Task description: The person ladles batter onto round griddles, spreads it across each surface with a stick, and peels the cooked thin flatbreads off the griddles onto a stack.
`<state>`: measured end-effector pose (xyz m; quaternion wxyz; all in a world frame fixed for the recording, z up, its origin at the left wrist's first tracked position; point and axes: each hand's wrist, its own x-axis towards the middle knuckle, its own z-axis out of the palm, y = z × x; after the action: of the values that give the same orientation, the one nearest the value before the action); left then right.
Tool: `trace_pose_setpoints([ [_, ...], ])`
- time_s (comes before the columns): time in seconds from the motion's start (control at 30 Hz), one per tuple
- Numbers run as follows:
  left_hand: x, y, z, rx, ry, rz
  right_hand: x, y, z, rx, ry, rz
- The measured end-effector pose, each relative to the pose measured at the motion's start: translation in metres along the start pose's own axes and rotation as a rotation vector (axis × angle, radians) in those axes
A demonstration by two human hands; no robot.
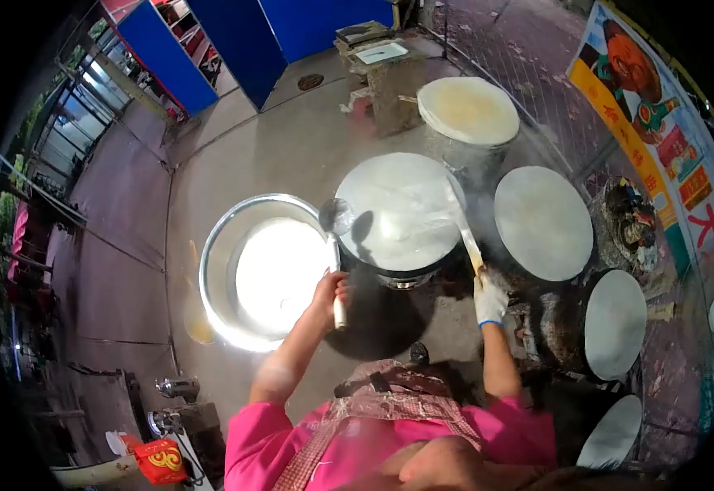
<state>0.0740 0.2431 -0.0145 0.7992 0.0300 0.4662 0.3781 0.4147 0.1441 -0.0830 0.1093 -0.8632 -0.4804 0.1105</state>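
Note:
My left hand point(328, 293) is bare and wrapped round the pale handle of a ladle point(336, 216), whose round bowl hangs over the left edge of a round griddle point(402, 184). White batter lies spread on that griddle. My right hand point(489, 296), in a white glove with a blue cuff, holds a long flat spreader point(462, 219); its blade reaches over the griddle's right side. To the left of the griddle stands a wide metal basin point(215, 245) with bright white batter point(282, 270) in it.
More round griddles carry pale sheets: one at the back right point(467, 110), one at the right point(543, 222), one lower right point(615, 324) and one near the bottom point(610, 434). A worn stand point(394, 98) is behind. A red bag point(161, 461) lies bottom left.

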Motion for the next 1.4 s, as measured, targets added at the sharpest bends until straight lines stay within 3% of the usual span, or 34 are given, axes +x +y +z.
trace_pose_setpoints([
  [0.03,0.001,-0.009,0.011,0.111,0.026,0.125,-0.012,-0.001,0.001,-0.064,-0.016,0.045],
  [0.1,0.034,-0.031,0.005,0.186,-0.105,0.113,-0.039,0.0,0.043,-0.149,-0.027,-0.071],
  [0.13,0.013,-0.038,0.033,0.259,-0.103,0.211,-0.055,-0.019,0.049,-0.169,-0.002,-0.111],
  [0.2,0.051,-0.054,0.021,0.106,-0.129,0.025,-0.072,-0.05,0.055,0.073,-0.111,-0.14],
  [0.23,0.045,-0.054,0.028,0.032,-0.142,-0.088,-0.077,-0.06,0.058,0.054,0.011,-0.188],
  [0.3,0.016,-0.027,0.003,-0.398,-0.269,-0.507,-0.091,-0.07,0.03,0.101,0.065,-0.216],
  [0.37,-0.059,-0.028,-0.037,-0.008,-0.207,-0.122,-0.108,-0.055,0.018,0.044,0.253,-0.409],
  [0.4,-0.087,-0.035,-0.045,0.073,-0.093,-0.092,-0.112,-0.057,0.014,0.029,0.263,-0.43],
  [0.43,-0.09,-0.043,-0.064,-0.035,-0.189,-0.202,-0.124,-0.055,0.013,0.009,0.256,-0.445],
  [0.47,-0.088,-0.046,-0.08,-0.13,-0.131,-0.307,-0.12,-0.034,0.051,-0.111,0.346,-0.603],
  [0.5,-0.087,-0.038,-0.077,-0.229,-0.088,-0.398,-0.127,-0.055,0.025,-0.044,0.321,-0.457],
  [0.57,-0.081,-0.023,-0.078,-0.475,-0.11,-0.767,-0.13,-0.069,0.021,-0.025,0.627,-0.42],
  [0.63,-0.094,-0.02,-0.08,-0.556,-0.149,-0.77,-0.132,-0.071,0.021,0.022,0.495,-0.281],
  [0.67,-0.101,-0.017,-0.083,-0.458,-0.154,-0.691,-0.127,-0.071,0.026,0.033,0.541,-0.294],
  [0.73,-0.118,-0.021,-0.097,-0.251,-0.172,-0.546,-0.121,-0.071,0.031,-0.085,0.278,-0.266],
  [0.8,-0.126,-0.027,-0.113,-0.189,-0.336,-0.488,-0.114,-0.061,0.032,-0.22,0.042,-0.176],
  [0.83,-0.123,-0.031,-0.123,-0.172,-0.355,-0.501,-0.111,-0.058,0.027,-0.197,-0.057,0.015],
  [0.87,-0.126,-0.029,-0.113,-0.053,-0.129,-0.52,-0.106,-0.046,0.027,-0.084,-0.028,0.151],
  [0.9,-0.12,-0.034,-0.121,-0.075,-0.169,-0.532,-0.104,-0.03,0.025,0.037,0.007,0.276],
  [0.93,-0.115,-0.029,-0.12,-0.232,-0.17,-0.8,-0.11,-0.023,0.012,0.134,0.137,0.392],
  [1.03,-0.096,-0.047,-0.13,-0.306,-0.091,-0.788,-0.127,0.026,-0.01,0.236,0.25,0.596],
  [1.07,-0.094,-0.053,-0.131,-0.281,-0.075,-0.794,-0.137,0.045,-0.021,0.21,0.322,0.552],
  [1.1,-0.092,-0.058,-0.129,-0.254,-0.063,-0.793,-0.143,0.071,-0.022,0.192,0.283,0.64],
  [1.3,-0.072,-0.099,-0.092,-0.298,-0.3,-0.952,-0.176,0.198,-0.045,0.264,0.493,0.728],
  [1.4,-0.075,-0.132,-0.04,-0.425,-0.267,-1.017,-0.184,0.23,-0.073,0.076,0.313,0.74],
])
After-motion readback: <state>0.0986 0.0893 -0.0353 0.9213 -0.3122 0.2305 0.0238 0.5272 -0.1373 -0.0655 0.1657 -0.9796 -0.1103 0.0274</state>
